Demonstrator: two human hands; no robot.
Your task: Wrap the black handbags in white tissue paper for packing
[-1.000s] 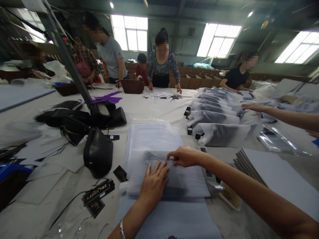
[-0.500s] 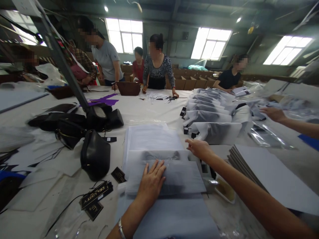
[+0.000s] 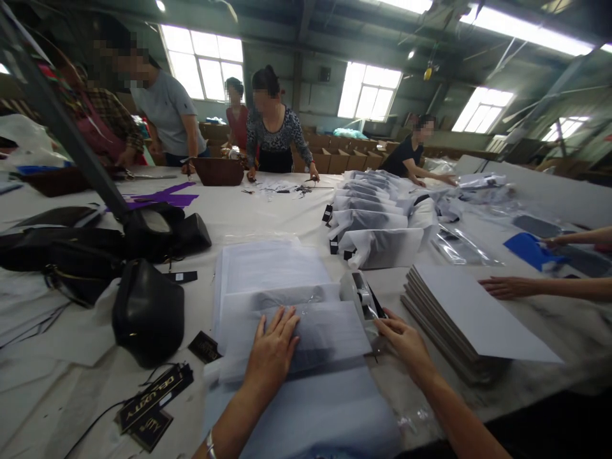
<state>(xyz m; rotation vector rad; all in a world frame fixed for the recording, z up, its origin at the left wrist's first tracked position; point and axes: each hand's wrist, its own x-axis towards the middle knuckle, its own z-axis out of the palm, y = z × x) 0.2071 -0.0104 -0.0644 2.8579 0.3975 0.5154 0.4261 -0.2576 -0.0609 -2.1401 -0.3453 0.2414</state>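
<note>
My left hand (image 3: 272, 347) lies flat with fingers spread on a sheet of translucent tissue paper (image 3: 339, 325). Under the paper shows a dark shape, with a dark handle-like outline (image 3: 306, 295) near its upper edge. To the right of it stands a tape dispenser (image 3: 356, 290). My right hand (image 3: 404, 344) is at its front edge, thumb and fingers pinched on the end of the clear tape (image 3: 371, 312). More white tissue sheets (image 3: 272, 261) lie beneath and behind the wrapped item.
Black bags (image 3: 148, 312) and DELUXITY tags (image 3: 155, 398) lie at left. Wrapped bags (image 3: 382, 248) line up behind right, near a stack of grey-white boards (image 3: 478, 312). A co-worker's hand (image 3: 507, 287) reaches in beside the boards; another holds something blue (image 3: 533, 252). Other people stand across the table.
My right hand has left the tissue paper and moved right to the tape dispenser. My left hand stays on the paper. The view has turned right, and the co-worker's hands have shifted.
</note>
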